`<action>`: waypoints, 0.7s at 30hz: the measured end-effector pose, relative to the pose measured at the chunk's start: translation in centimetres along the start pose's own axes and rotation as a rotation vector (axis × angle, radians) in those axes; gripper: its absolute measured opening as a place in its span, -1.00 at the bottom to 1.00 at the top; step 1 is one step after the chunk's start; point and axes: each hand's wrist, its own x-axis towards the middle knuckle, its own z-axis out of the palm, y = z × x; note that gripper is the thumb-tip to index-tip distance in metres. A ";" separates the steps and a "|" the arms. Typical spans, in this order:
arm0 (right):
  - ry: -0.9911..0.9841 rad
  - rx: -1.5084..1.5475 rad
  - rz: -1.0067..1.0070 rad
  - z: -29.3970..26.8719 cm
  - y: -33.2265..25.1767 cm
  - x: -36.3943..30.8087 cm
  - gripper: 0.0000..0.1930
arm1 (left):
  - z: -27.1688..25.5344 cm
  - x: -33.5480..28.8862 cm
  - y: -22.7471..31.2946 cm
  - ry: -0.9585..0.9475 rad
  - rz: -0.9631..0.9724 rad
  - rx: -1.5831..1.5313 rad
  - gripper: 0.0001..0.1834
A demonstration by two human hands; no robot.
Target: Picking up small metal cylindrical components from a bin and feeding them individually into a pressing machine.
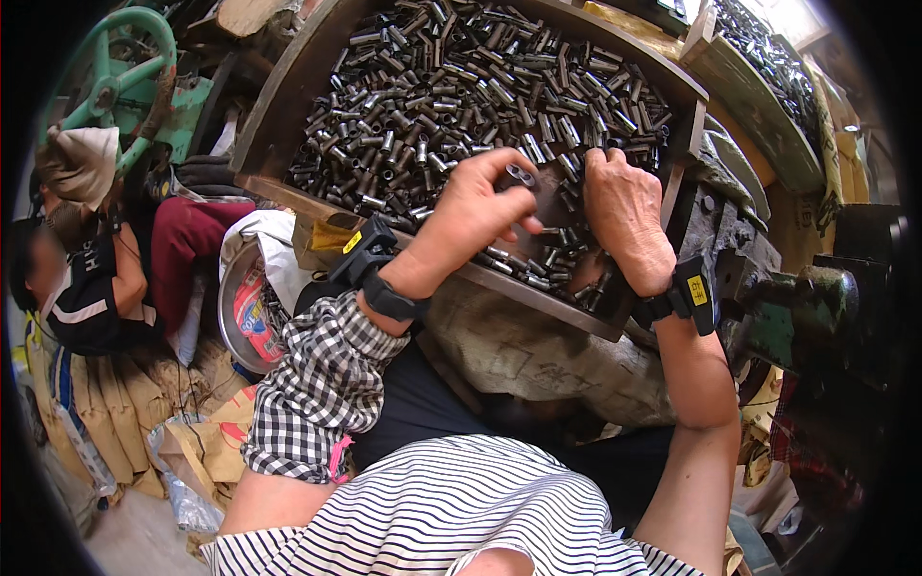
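A wooden tray point(252, 130) in front of me holds a heap of short dark metal tubes point(423, 96). My left hand point(477, 204) is over the tray's near part, thumb and fingers closed around a couple of metal tubes point(520, 176) whose open ends show. To the right, my right hand point(624, 216) reaches down at the near edge of the heap, back of the hand up. Its fingers are bent and pressed together at the tubes; whether they grip one is hidden. A smaller scatter of tubes point(547, 264) lies by the tray's near wall, between and below my hands.
Dark greenish machinery point(797, 302) stands close on the right. Another wooden box point(759, 106) of metal parts is at the far right. On the left are a metal basin point(230, 312), a green handwheel point(106, 86) and a seated person point(91, 259). Cloth sacking point(538, 360) hangs below the tray.
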 end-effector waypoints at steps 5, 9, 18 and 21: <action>0.043 0.158 0.050 -0.6 0.7 -1.4 -0.77 | 1.6 0.0 -1.4 -0.028 0.538 0.944 -0.82; 0.178 0.400 -0.017 -2.8 0.7 -4.5 -0.60 | 2.3 0.2 -2.2 -0.095 0.509 1.253 -0.83; 0.055 1.291 0.387 -4.1 0.3 -11.0 -0.84 | 3.2 1.0 -2.6 -0.104 0.610 1.412 -0.94; 0.082 1.530 0.502 -3.8 0.9 -11.5 -0.88 | 3.5 0.8 -2.1 -0.107 0.580 1.378 -0.91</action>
